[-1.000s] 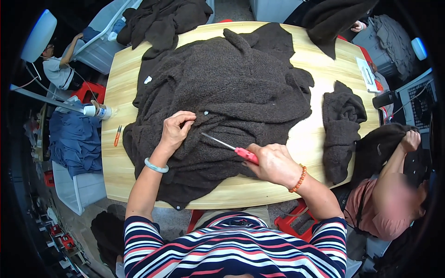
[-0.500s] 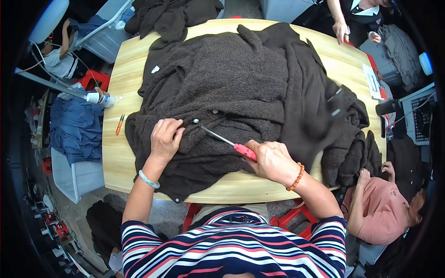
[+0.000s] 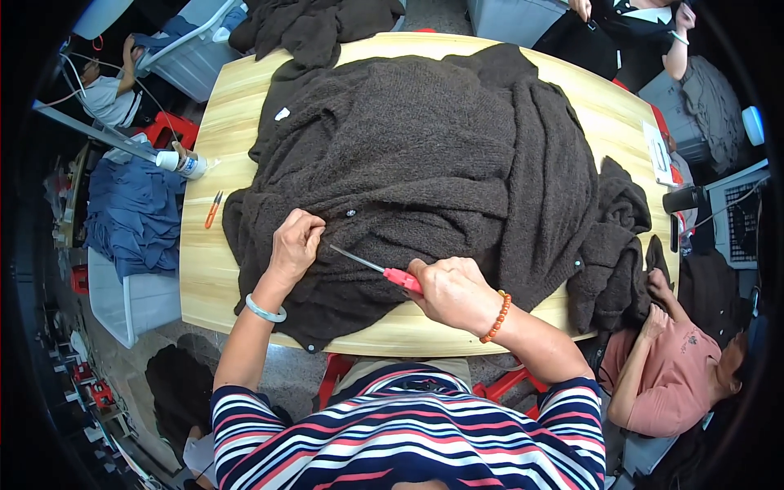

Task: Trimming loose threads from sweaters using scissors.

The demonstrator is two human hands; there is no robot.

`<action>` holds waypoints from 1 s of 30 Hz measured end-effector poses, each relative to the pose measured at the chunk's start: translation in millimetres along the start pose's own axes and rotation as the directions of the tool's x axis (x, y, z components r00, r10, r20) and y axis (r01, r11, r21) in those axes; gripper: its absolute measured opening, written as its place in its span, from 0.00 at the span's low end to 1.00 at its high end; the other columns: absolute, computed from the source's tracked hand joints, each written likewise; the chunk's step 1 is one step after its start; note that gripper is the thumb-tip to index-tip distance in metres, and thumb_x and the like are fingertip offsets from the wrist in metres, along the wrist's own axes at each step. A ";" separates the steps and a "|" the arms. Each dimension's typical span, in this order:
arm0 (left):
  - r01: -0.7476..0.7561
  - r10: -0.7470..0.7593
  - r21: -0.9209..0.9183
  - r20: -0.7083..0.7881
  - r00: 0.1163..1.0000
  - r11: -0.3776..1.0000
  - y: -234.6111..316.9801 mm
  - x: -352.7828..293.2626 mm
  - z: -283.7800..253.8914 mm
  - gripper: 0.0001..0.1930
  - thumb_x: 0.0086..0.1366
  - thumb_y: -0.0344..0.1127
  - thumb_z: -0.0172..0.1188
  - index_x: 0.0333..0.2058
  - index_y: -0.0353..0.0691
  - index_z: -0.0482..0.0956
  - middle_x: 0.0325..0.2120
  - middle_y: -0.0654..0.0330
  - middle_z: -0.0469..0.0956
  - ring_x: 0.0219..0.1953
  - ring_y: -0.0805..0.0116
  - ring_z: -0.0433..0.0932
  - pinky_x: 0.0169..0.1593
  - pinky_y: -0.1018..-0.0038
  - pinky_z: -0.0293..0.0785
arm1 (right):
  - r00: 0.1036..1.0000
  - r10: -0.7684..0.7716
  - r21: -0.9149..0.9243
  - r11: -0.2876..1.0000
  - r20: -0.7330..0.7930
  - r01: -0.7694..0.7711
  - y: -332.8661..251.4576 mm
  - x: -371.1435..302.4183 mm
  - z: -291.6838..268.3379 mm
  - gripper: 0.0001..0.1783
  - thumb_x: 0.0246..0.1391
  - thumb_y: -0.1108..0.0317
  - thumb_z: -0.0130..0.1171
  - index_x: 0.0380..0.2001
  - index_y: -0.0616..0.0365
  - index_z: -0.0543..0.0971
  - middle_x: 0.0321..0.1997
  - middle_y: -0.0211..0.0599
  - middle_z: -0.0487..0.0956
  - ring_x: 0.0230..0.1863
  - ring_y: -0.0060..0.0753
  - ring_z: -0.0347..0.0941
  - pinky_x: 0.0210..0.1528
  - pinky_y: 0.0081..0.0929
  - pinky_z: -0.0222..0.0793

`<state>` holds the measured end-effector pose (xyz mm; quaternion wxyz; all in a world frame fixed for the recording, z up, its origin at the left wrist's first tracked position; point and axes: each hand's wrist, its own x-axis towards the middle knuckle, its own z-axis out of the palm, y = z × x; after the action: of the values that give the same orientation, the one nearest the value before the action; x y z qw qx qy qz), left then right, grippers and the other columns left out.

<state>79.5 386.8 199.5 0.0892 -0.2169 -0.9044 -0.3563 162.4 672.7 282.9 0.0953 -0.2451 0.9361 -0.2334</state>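
A dark brown knitted garment [image 3: 416, 122] lies spread in folds in front of me. My left hand [image 3: 296, 245] rests on its near left part, fingertips pinched on the knit. My right hand [image 3: 459, 292] grips a slim tool [image 3: 400, 279] with a red handle and a long thin metal shaft; its exact kind is not clear. The shaft's tip is over the knit, just right of my left fingers. Slightly above the tip, a small shiny button [image 3: 351, 213] sits on the garment. Another pale button [image 3: 577, 263] shows on the brown knit at the right.
Orange-handled thread snips [image 3: 214, 210] lie on the wooden table [image 3: 204, 286] at the left, below a white bottle [image 3: 193, 166]. Blue cloth [image 3: 135, 216] fills a bin beside the table. A co-worker in pink [image 3: 678, 376] handles brown knitwear at the right; another [image 3: 629, 41] stands at the far right.
My right hand and the tool have moved left, toward my left hand. The brown knit at the right, blurred before, now lies still. The far-right co-worker's hands have lifted away from the table.
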 end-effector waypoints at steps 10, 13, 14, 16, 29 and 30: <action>-0.054 0.095 0.344 -0.105 0.990 0.937 13.7 -16.2 -37.6 0.14 0.51 0.23 0.67 0.39 0.38 0.79 0.35 0.55 0.73 0.38 0.56 0.74 0.39 0.66 0.73 | 0.998 0.054 0.123 0.991 -0.039 -0.049 9.1 -8.1 4.1 0.11 0.53 0.63 0.61 0.31 0.59 0.76 0.19 0.49 0.78 0.27 0.49 0.79 0.30 0.43 0.74; -0.001 0.025 0.266 -0.089 0.996 0.964 0.7 -25.3 -36.5 0.18 0.49 0.24 0.68 0.41 0.39 0.79 0.36 0.54 0.72 0.40 0.53 0.73 0.43 0.63 0.72 | 0.998 0.056 0.093 0.994 -0.006 -0.055 5.3 -7.8 6.1 0.11 0.52 0.63 0.62 0.31 0.59 0.76 0.19 0.49 0.78 0.27 0.48 0.80 0.30 0.43 0.74; 0.002 0.023 0.268 -0.092 0.996 0.963 0.4 -26.1 -36.8 0.18 0.49 0.24 0.68 0.41 0.39 0.79 0.36 0.54 0.72 0.40 0.53 0.73 0.43 0.63 0.72 | 0.999 0.052 0.093 0.994 -0.005 -0.051 3.5 -6.8 6.1 0.11 0.52 0.63 0.62 0.31 0.59 0.76 0.19 0.49 0.78 0.27 0.48 0.80 0.30 0.43 0.74; 0.016 0.017 0.308 -0.106 0.994 0.951 5.0 -23.7 -36.6 0.18 0.49 0.23 0.67 0.41 0.39 0.79 0.37 0.53 0.72 0.42 0.52 0.72 0.44 0.63 0.72 | 0.997 0.061 0.104 0.992 0.053 -0.066 0.8 -5.0 6.4 0.12 0.53 0.62 0.61 0.37 0.58 0.78 0.21 0.49 0.79 0.27 0.51 0.79 0.33 0.43 0.73; -0.032 0.072 0.316 -0.115 0.991 0.948 -2.2 -25.6 -34.8 0.10 0.52 0.19 0.64 0.34 0.35 0.79 0.34 0.55 0.76 0.35 0.60 0.76 0.39 0.69 0.73 | 0.998 -0.025 0.081 0.997 0.060 0.020 -19.4 15.1 9.5 0.12 0.53 0.62 0.61 0.34 0.60 0.77 0.20 0.49 0.78 0.26 0.52 0.78 0.33 0.44 0.74; -0.038 0.076 0.309 -0.114 0.991 0.950 7.3 -21.2 -35.2 0.10 0.52 0.19 0.64 0.34 0.35 0.79 0.34 0.55 0.76 0.35 0.60 0.76 0.39 0.69 0.73 | 0.998 -0.017 0.076 0.997 0.059 0.012 -15.6 15.1 9.6 0.12 0.53 0.62 0.61 0.34 0.60 0.77 0.20 0.49 0.78 0.26 0.52 0.78 0.33 0.44 0.74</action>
<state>102.0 360.6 222.9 0.1883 -0.2039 -0.9348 -0.2217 158.6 649.4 281.1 0.1307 -0.2551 0.9215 -0.2622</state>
